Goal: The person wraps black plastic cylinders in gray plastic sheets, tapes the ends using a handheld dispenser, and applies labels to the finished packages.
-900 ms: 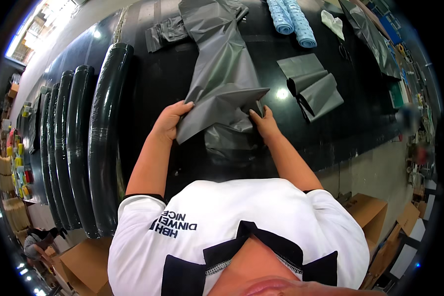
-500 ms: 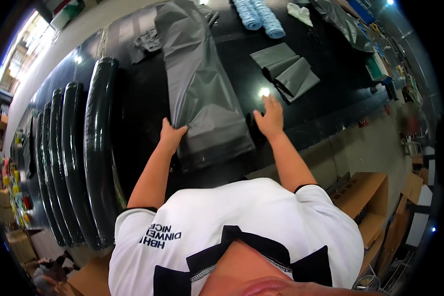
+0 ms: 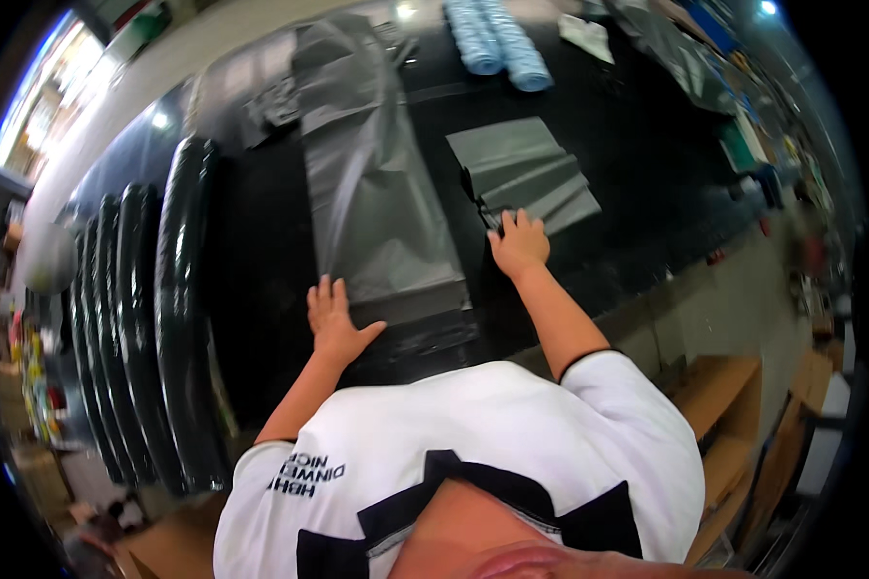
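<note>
A long grey plastic bag (image 3: 377, 207) lies lengthwise over the dark table, its near end turned darker. My left hand (image 3: 334, 326) is spread at that end's left edge, fingers stretched out and thumb pointing right. To the right of the bag lies a smaller folded grey plastic sheet (image 3: 531, 169), creased and with a dark rumpled left edge. My right hand (image 3: 521, 246) is at the near edge of this sheet, its fingers bent over the rim. The fingertips partly cover the spot they grip.
Several long black film-wrapped rolls (image 3: 179, 318) lie side by side at the left. Two blue rolls (image 3: 526, 68) and a white crumpled piece (image 3: 586, 37) are at the far side. A small grey crumpled piece (image 3: 273, 106) lies beyond the bag. Cardboard boxes (image 3: 714, 391) stand by the table at the right.
My right hand has reached the folded sheet, which has shifted left and nearer and lies flatter. My left hand has moved nearer along the bag's edge and spread its fingers.
</note>
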### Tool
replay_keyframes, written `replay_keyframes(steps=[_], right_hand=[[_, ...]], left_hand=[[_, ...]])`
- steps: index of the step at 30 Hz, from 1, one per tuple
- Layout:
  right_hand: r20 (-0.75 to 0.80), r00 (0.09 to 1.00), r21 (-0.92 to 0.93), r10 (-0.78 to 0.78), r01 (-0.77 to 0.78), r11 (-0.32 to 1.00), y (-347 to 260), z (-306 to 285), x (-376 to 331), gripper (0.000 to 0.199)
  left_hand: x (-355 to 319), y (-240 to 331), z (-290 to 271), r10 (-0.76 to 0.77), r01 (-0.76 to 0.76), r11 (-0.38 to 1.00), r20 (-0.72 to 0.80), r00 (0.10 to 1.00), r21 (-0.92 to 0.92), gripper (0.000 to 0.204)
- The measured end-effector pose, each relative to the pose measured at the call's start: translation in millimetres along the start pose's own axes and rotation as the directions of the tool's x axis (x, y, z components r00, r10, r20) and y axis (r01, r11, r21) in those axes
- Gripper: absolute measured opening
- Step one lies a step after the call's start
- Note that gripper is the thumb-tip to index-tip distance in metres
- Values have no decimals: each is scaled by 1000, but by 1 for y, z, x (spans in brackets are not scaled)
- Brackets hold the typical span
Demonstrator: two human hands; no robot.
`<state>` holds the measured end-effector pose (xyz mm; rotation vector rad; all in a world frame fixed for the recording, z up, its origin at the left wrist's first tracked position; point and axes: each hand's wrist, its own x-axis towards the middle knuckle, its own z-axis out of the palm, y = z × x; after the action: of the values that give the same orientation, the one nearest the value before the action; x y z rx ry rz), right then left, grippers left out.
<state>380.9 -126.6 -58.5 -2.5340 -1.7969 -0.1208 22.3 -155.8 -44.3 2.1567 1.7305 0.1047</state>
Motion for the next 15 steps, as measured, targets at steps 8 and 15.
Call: replay_keyframes(steps=[8, 15], right_hand=[[-258, 923, 54, -286, 309, 949, -10, -57, -13, 60], [-19, 983, 46, -181, 182, 982, 3, 27, -22, 75]], left_hand=[[-46, -110, -101, -210, 346, 892, -410, 887, 290, 101], [-150, -258, -158, -662, 675, 734, -142, 736, 75, 121]])
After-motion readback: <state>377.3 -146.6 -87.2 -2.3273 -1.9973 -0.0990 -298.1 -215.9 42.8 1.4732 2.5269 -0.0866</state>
